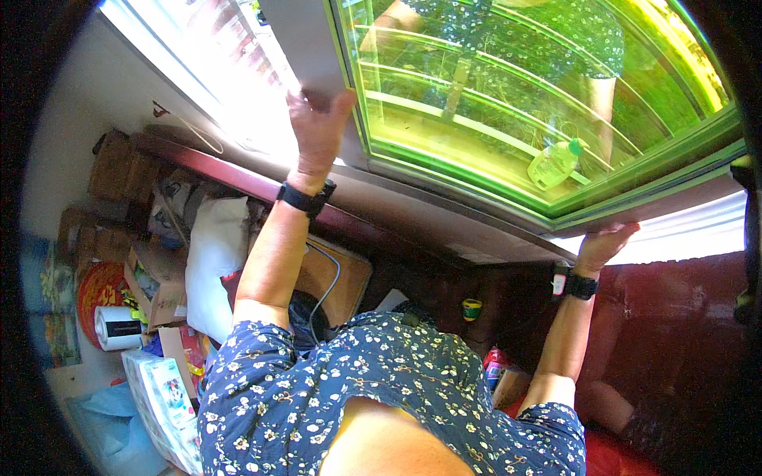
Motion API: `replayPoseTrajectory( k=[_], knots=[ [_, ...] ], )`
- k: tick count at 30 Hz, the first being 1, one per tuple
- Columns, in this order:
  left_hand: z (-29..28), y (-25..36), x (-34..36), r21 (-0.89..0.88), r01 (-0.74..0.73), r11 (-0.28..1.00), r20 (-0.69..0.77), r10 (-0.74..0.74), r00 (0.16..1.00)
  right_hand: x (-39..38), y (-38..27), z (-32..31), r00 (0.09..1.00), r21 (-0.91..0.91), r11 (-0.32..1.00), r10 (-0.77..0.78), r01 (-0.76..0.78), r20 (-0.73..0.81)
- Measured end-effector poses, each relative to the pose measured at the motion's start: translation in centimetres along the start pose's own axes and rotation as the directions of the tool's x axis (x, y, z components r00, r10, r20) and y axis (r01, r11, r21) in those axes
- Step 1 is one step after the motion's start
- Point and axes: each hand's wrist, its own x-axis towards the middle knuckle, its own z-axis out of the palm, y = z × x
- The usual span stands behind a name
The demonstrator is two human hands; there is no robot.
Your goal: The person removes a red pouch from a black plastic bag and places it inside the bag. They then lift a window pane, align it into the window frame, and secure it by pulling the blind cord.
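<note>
Both arms are reaching up and apart; the left hand [320,131], thumb spread, is touching the smooth, straight-edged window sash [311,49] at its side, the right hand [607,244] its lower edge. I cannot tell whether either is gripping. Glossy, green-tinted glass [421,131] is reflecting above.

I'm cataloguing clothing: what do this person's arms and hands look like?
The left hand and right hand are ungloved. A black wristband sits on the left, another black band on the right. The short sleeves are dark blue with small pale flowers.
</note>
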Motion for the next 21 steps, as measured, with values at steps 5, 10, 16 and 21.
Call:
replayPoseTrajectory(
  k=[5,10,16,21],
  knots=[
    [-5.7,-3.8,3.8,0.454,-0.289,0.843,0.219,0.209,0.953,4.2,-0.3,-5.6,0.758,-0.638,0.410,-0.361,0.652,0.543],
    [-6.3,-5.9,6.4,-0.491,0.386,0.781,0.652,0.035,0.757,7.8,1.4,-7.8,0.914,-0.402,0.887,-0.054,0.229,0.401],
    [-3.8,-9.6,9.2,-0.586,0.802,0.116,0.808,0.156,0.568,11.1,6.3,-8.1,0.692,-0.690,0.041,-0.047,0.722,0.721],
    [9.1,-14.3,11.3,-0.118,0.196,0.973,0.709,-0.055,0.703,21.4,14.0,-9.7,0.861,0.085,0.938,0.269,-0.336,0.432]
  ],
)
